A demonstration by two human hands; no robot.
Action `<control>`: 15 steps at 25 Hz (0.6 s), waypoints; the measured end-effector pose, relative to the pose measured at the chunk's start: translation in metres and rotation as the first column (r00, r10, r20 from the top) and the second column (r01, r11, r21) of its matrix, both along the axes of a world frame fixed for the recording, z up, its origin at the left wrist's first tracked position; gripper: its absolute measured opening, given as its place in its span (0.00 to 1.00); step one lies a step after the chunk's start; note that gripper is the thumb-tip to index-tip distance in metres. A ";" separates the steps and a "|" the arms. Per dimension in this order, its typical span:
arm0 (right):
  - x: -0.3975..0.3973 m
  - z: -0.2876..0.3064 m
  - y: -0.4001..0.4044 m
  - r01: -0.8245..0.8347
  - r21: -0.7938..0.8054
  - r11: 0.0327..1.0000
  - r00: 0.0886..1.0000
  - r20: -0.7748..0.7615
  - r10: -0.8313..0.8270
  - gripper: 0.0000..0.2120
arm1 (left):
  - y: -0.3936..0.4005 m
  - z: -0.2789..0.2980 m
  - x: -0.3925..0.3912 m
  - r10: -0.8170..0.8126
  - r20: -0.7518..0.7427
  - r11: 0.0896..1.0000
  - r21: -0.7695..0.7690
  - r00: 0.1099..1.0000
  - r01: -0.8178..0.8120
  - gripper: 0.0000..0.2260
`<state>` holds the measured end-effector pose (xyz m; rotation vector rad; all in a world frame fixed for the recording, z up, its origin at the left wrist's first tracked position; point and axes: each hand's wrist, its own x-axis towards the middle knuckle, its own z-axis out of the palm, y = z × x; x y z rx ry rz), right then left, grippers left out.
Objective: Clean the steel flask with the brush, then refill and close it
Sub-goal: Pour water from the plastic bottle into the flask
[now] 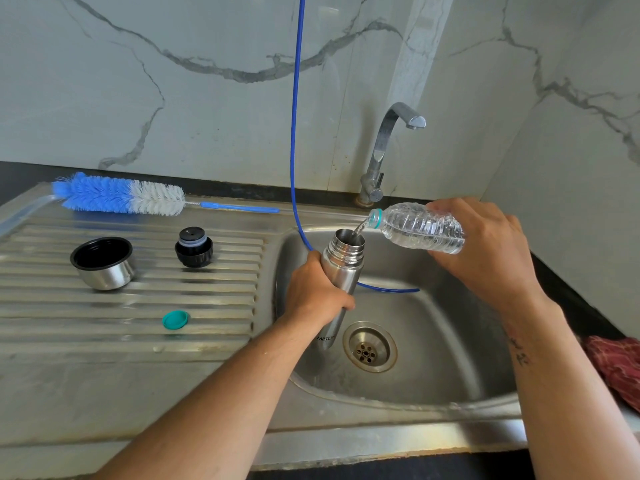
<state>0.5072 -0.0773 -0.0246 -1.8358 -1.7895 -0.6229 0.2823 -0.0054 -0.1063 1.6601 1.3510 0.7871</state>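
My left hand [313, 292] grips the steel flask [343, 268] around its middle, holding it upright over the sink basin [433, 358]. My right hand [485, 247] holds a clear plastic water bottle [419, 227] tipped sideways, and water runs from its mouth into the flask's open neck. On the ribbed drainboard [52, 313] lie the blue-and-white bottle brush [117, 194], the steel cup lid [103, 263] standing mouth up, the black stopper [193, 247] and the small teal bottle cap [175, 319].
A chrome tap [384, 150] stands behind the basin. A thin blue hose [296, 133] hangs down the marble wall and curls into the sink behind the flask. A red cloth [616, 365] lies on the dark counter at the right.
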 end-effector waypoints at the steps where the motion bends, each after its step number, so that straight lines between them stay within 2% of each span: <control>1: 0.000 0.000 0.000 0.000 0.004 1.000 1.000 0.001 0.000 0.24 | 0.000 0.000 0.000 0.001 -0.003 1.000 0.000 1.000 -0.001 0.30; 15: 0.000 0.001 0.000 0.016 0.017 1.000 1.000 0.009 -0.016 0.24 | -0.002 0.001 0.001 -0.019 -0.002 1.000 -0.009 1.000 0.019 0.29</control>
